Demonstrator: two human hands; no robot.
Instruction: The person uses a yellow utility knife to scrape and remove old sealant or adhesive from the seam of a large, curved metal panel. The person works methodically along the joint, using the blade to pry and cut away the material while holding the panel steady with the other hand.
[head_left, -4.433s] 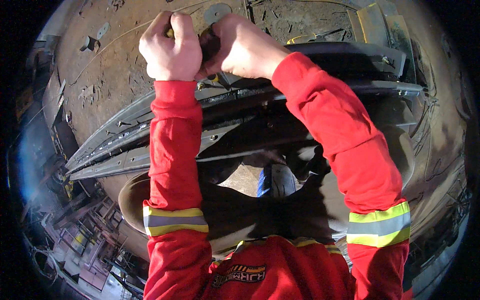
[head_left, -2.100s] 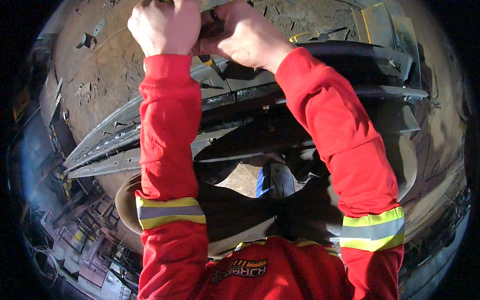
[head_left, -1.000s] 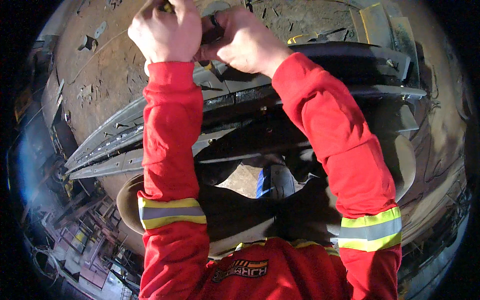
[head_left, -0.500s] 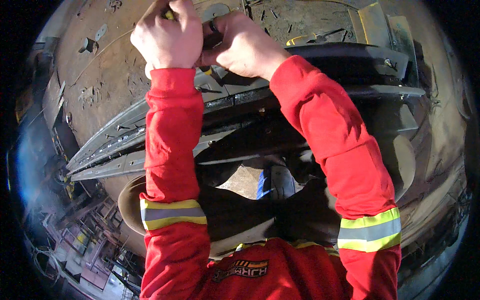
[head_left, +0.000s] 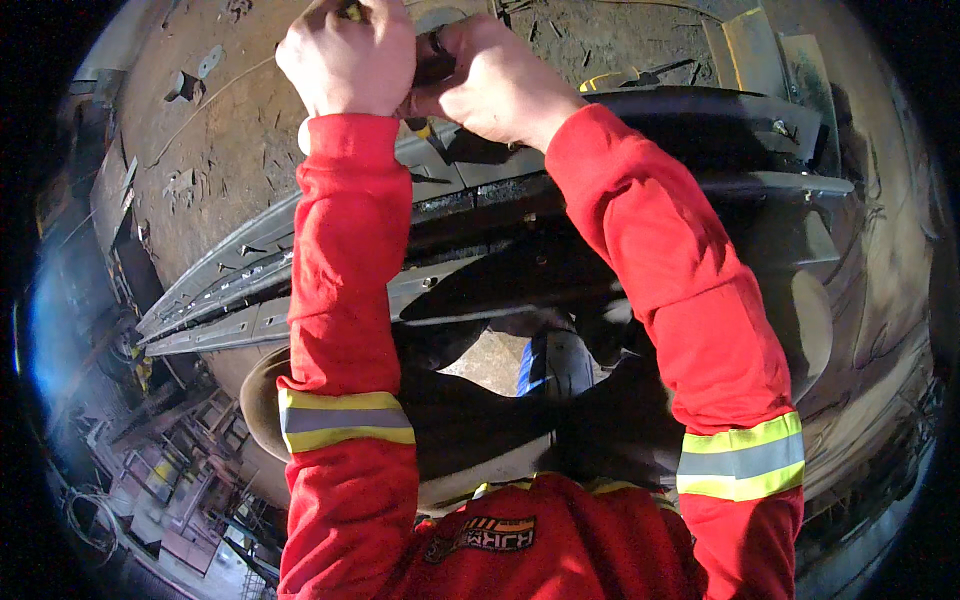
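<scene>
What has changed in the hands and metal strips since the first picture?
The left hand has moved slightly forward; the right hand barely moved. The left stays closed around a mostly hidden yellow thing; what the right holds is unclear. The metal strips stayed put.

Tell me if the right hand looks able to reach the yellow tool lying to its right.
Probably yes: nothing visible blocks the way from the right hand to the yellow tool. That hand is curled beside the left hand, though, and what it may grip is hidden.
</scene>
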